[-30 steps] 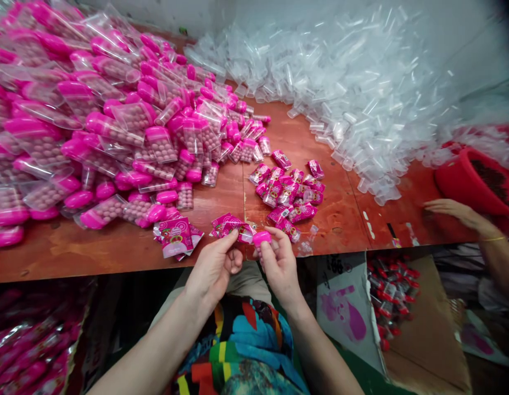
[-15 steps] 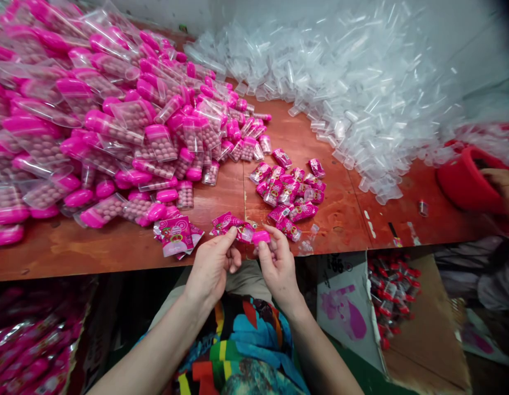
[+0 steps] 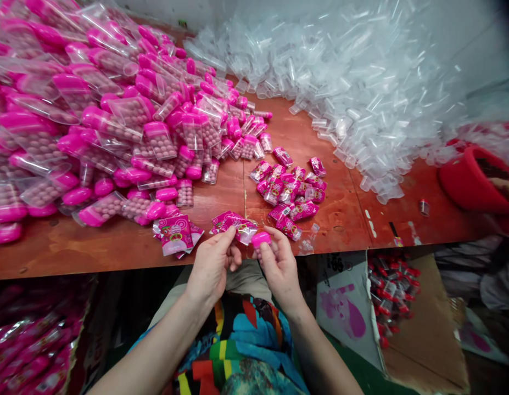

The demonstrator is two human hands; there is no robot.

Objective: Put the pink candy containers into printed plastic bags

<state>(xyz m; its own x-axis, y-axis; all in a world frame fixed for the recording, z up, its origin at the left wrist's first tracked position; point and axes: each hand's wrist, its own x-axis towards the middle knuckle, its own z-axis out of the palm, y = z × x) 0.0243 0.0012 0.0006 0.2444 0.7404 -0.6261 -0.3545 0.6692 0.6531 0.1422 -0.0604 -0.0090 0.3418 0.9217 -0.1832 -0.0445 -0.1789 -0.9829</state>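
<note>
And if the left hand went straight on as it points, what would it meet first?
Likely the pink wrapper right in front, perhaps in contact; depth is unclear. Wrapped packets lie beyond.

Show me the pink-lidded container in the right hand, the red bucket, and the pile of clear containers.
Pink-lidded container (image 3: pixel 261 239): head view, on its lid.
Red bucket (image 3: pixel 462 181): head view, on its outer wall.
Pile of clear containers (image 3: pixel 332 88): head view, near the pile's middle.
</note>
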